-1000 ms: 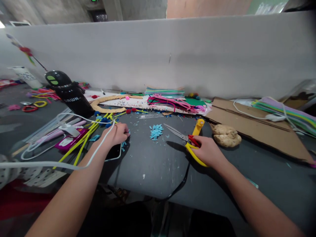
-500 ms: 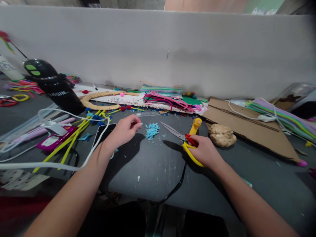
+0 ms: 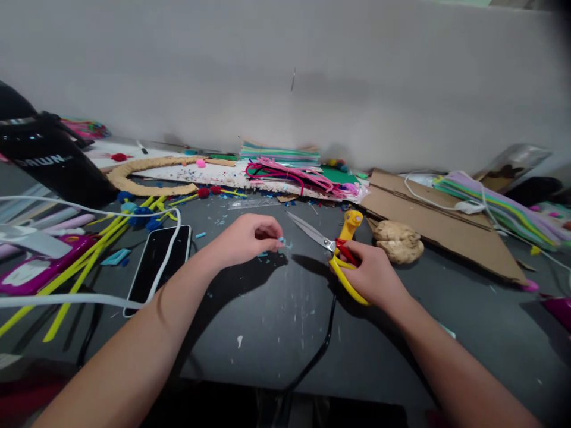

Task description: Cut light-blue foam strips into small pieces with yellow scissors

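My left hand is over the middle of the table, thumb and forefinger pinched on a small light blue piece. It covers most of a pile of such pieces; a few light blue pieces show under the fingers. My right hand grips scissors with red and yellow handles. The blades point left and away from me, closed or nearly so, with nothing visible between them. Just beyond the handles is a yellow tool-like object, its kind unclear. A wrinkled tan lump lies right of it.
On the left are a phone, a white cable, yellow pipe cleaners and a black bottle. A tan ring and pink pipe cleaners lie at the back. Cardboard lies at right.
My left hand has moved right, over the blue pile, which it now mostly hides. My right hand holds the scissors almost still. The view has shifted slightly, uncovering the phone.
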`<action>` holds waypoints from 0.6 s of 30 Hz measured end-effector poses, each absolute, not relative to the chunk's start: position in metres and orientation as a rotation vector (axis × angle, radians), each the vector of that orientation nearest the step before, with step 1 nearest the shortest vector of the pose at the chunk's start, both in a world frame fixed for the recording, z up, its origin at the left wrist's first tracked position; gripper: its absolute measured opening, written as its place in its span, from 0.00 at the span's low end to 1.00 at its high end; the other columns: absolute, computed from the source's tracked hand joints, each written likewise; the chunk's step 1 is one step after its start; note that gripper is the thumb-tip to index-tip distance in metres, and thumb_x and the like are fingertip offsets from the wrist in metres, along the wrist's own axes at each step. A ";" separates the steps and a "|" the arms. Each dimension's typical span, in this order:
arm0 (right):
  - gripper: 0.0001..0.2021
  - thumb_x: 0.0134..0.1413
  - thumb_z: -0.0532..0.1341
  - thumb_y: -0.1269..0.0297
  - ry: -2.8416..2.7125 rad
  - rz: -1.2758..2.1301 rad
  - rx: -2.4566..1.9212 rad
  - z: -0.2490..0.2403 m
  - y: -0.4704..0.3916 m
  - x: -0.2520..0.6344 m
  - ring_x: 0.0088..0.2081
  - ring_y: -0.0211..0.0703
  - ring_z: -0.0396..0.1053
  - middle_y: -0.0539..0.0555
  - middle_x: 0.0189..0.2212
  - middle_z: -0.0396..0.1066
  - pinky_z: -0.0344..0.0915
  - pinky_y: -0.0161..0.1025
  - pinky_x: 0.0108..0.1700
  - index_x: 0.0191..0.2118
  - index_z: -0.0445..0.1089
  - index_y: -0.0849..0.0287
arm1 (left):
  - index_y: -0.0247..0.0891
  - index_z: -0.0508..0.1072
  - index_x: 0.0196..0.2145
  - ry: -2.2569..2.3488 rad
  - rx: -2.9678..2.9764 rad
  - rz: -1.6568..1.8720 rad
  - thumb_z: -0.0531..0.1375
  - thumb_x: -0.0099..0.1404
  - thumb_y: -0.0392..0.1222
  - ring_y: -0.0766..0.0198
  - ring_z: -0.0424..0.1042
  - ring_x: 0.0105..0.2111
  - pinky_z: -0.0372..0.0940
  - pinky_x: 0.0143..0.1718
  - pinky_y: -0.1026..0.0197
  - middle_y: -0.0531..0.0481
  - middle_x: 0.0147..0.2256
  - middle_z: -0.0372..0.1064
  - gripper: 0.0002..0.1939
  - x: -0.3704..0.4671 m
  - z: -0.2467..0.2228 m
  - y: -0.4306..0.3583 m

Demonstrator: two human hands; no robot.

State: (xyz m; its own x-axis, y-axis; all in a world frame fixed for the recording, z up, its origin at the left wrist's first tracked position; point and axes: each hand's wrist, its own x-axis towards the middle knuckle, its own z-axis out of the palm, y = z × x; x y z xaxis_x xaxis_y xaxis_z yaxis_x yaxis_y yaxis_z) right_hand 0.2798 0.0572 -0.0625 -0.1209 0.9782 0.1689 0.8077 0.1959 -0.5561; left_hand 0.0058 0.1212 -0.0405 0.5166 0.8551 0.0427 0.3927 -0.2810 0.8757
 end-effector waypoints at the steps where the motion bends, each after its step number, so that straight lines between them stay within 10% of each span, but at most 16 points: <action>1: 0.06 0.46 0.61 0.64 -1.990 0.448 -1.660 -0.063 0.057 0.280 0.25 0.37 0.57 0.47 0.21 0.62 0.52 0.34 0.28 0.26 0.63 0.58 | 0.36 0.75 0.32 1.022 1.916 0.630 0.63 0.59 0.42 0.63 0.75 0.29 0.68 0.32 0.62 0.49 0.29 0.77 0.07 0.004 -0.041 0.119; 18: 0.08 0.45 0.62 0.63 -1.978 0.428 -1.675 -0.065 0.057 0.281 0.24 0.36 0.56 0.47 0.21 0.62 0.52 0.34 0.27 0.25 0.62 0.58 | 0.40 0.78 0.40 0.875 2.259 0.333 0.57 0.66 0.38 0.63 0.74 0.36 0.65 0.38 0.62 0.48 0.37 0.77 0.10 0.004 -0.039 0.114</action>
